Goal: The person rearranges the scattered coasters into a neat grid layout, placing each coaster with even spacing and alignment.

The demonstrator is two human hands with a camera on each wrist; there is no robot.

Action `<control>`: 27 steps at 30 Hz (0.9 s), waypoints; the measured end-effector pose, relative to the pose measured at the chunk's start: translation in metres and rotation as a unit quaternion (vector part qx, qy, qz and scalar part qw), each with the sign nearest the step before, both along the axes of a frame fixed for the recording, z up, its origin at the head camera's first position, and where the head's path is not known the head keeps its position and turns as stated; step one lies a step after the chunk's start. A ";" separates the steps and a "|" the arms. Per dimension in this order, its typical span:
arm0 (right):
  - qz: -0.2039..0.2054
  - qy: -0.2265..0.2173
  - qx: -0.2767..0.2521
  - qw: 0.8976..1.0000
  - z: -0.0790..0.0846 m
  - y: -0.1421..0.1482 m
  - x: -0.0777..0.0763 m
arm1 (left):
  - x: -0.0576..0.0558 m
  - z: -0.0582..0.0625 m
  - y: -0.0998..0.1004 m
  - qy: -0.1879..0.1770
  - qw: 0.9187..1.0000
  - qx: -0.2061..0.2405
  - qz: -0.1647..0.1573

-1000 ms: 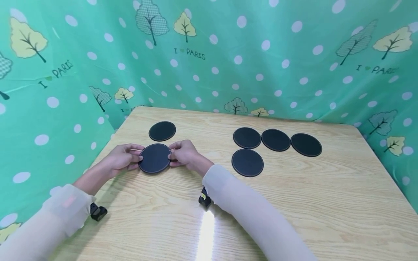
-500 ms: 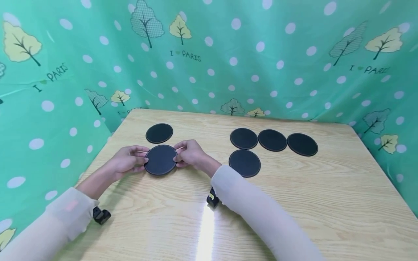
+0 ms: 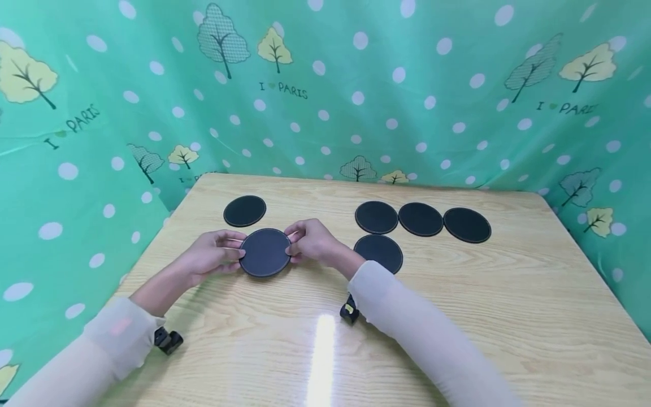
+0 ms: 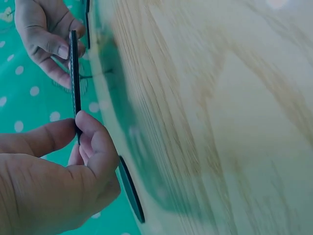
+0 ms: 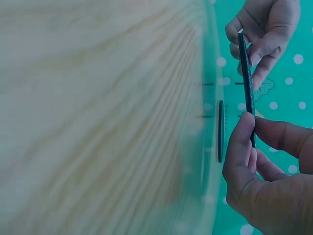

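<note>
A round black coaster point(image 3: 265, 252) with a stitched edge is held between both hands above the table, its face toward the head camera. The left hand point(image 3: 216, 254) pinches its left edge between thumb and fingers, and the right hand point(image 3: 312, 242) pinches the right edge the same way. Both wrist views show the coaster point(image 4: 75, 81) edge-on as a thin dark strip, raised off the wood. Behind it on the table lies another black coaster point(image 3: 244, 211), to the upper left of the held one.
To the right, three black coasters lie in a row: one point(image 3: 376, 217), a middle one point(image 3: 420, 219) and a right one point(image 3: 467, 225). In front of the first lies another point(image 3: 378, 252), partly covered by the right forearm. A green dotted curtain point(image 3: 325, 85) hangs behind the wooden table point(image 3: 458, 316).
Both hands have carried the held coaster to the right, away from the coaster lying behind it. The view has shifted slightly; the coasters on the table lie in the same arrangement.
</note>
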State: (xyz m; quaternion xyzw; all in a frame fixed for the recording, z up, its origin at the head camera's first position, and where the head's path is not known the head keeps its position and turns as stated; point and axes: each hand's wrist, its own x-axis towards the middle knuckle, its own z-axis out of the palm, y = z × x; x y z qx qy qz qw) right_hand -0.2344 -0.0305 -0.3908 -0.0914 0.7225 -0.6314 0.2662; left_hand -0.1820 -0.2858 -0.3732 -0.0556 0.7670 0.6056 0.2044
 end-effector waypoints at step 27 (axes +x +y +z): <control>0.003 0.034 0.033 0.999 0.017 0.074 0.001 | -0.009 0.004 0.059 0.009 0.999 0.046 -0.027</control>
